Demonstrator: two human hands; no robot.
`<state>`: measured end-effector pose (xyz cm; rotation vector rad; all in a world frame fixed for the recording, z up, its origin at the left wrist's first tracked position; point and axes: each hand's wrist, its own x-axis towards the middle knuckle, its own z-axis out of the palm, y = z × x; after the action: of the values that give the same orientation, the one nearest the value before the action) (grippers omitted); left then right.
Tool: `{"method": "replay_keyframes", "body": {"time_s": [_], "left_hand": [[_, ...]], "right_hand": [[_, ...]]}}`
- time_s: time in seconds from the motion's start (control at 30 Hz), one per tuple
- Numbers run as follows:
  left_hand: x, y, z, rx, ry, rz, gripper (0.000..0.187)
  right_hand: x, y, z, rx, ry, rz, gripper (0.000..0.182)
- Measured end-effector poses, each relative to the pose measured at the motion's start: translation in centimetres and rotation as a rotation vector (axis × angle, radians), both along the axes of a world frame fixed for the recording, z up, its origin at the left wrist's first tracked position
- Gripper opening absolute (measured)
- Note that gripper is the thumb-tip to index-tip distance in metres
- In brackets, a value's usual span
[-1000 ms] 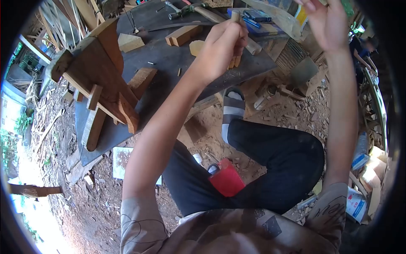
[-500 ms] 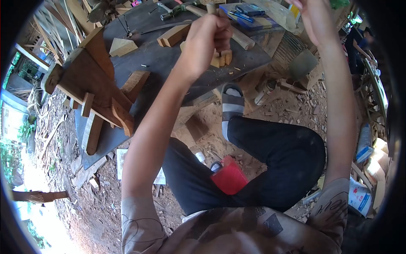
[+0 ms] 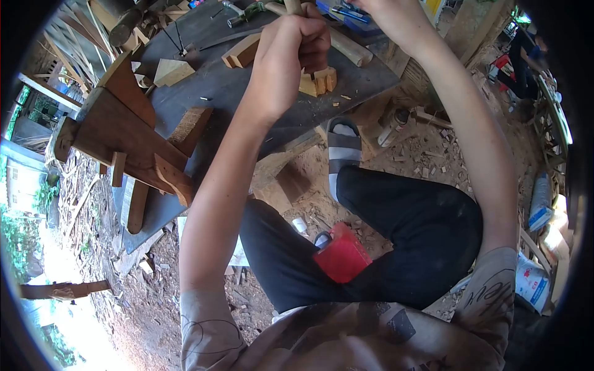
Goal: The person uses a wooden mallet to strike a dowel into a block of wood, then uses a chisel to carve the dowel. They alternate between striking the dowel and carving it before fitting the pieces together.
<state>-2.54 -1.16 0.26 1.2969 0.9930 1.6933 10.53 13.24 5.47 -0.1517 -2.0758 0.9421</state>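
Note:
My left hand (image 3: 283,65) is closed in a fist around the upright wooden handle (image 3: 293,7) of a chisel, whose top pokes out above the fist. Just below the fist, a small notched wood block (image 3: 318,81) lies on the dark tabletop (image 3: 247,93); the chisel's blade is mostly hidden. At the top edge, right of the left fist, is my right hand (image 3: 391,20). The frame cuts off most of its fingers, so its grip does not show. A round wooden bar (image 3: 351,49) lies behind the block, between the hands.
Wood offcuts (image 3: 174,72) and a large wooden jig-like assembly (image 3: 127,133) occupy the table's left side. A metal tool head (image 3: 238,18) and blue pens (image 3: 351,13) lie at the back. A red object (image 3: 343,256) rests between my legs. A person (image 3: 523,59) is far right.
My right hand has moved left and closer to the left fist, at the top edge. My left hand keeps its grip on the chisel above the block. The view has shifted slightly.

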Motion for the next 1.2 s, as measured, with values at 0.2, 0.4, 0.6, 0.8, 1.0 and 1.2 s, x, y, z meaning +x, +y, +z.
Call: {"method": "replay_keyframes", "body": {"time_s": [0.2,0.4,0.6,0.8,1.0,1.2], "left_hand": [[-0.3,0.5,-0.8,0.013,0.021,0.014,0.023],[-0.7,0.6,-0.9,0.007,0.017,-0.049,0.021],[0.3,0.6,-0.8,0.093,0.096,0.031,0.026],[0.5,0.5,-0.6,0.065,0.124,0.055,0.024],[0.7,0.6,-0.4,0.064,0.134,0.057,0.019],[1.0,0.1,-0.6,0.047,0.117,0.107,0.018]], "right_hand": [[0.4,-1.1,-1.3,-0.191,0.068,0.012,0.014],[4.3,-4.0,1.4,0.325,-0.068,-0.271,0.02],[4.0,-3.1,1.9,-0.019,-0.04,-0.252,0.033],[4.0,-2.5,1.6,0.285,-0.019,-0.363,0.036],[3.3,-2.9,1.4,0.749,0.013,-0.552,0.039],[5.7,-2.4,4.5,0.225,-0.337,0.01,0.038]]}}
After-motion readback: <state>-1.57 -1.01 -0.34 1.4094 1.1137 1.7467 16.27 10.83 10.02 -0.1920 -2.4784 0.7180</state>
